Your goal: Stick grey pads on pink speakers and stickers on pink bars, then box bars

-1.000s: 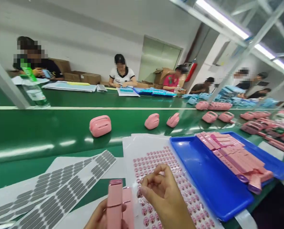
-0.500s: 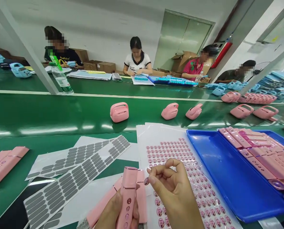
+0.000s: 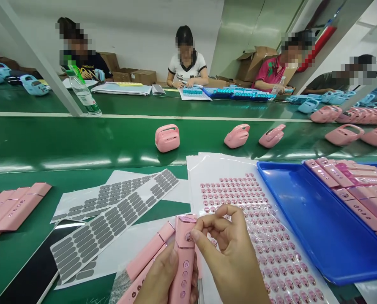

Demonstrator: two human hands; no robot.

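Observation:
My left hand [image 3: 161,272] is wrapped round a slim pink handle-shaped casing [image 3: 181,253], held tilted upright with a column of round buttons facing me. Thumb and forefinger of my right hand [image 3: 231,253] pinch a small round picture sticker [image 3: 188,237] against the casing's upper face, above the buttons. Whether it sticks there cannot be seen. Under and beside my left hand lie more pink casings [image 3: 150,251]. Behind my right hand is a white sheet [image 3: 220,166] bearing rows of similar round stickers.
A blue tray [image 3: 305,228] at right holds pink casings [image 3: 350,173] along its far side. Sheets of grey oval stickers [image 3: 112,223], a dark flat panel [image 3: 26,270] and pink casings [image 3: 20,207] lie left. Pink handled units [image 3: 167,138] stand beyond; several co-workers sit opposite.
My right hand has brought the round sticker from beside the casing onto its upper face. My left hand has shifted right and raised the casing slightly. The view has tilted down and turned left.

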